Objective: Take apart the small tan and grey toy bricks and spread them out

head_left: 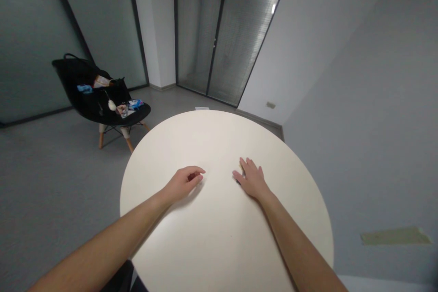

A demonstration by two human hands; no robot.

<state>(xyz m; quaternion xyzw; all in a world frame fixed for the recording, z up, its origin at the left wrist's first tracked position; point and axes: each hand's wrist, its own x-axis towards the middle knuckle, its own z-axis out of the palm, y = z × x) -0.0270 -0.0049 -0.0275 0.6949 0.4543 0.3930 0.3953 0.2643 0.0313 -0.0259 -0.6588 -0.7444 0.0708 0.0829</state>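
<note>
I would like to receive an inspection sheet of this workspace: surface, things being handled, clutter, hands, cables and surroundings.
Surface: round white table, with soft light reflections.
Job's things: a small item, mostly hidden under the right hand; I cannot tell what it is.
Clutter: black chair bearing mixed items, including a white bulb-shaped thing.
Grip: left hand, fingers curled, no object visible in it; right hand palm down, fingers spread.
Cables: a thin line by the bulb-shaped thing, perhaps a cord; otherwise nothing seen.
Surroundings: glass panels, grey floor, tape strip on the wall.
</note>
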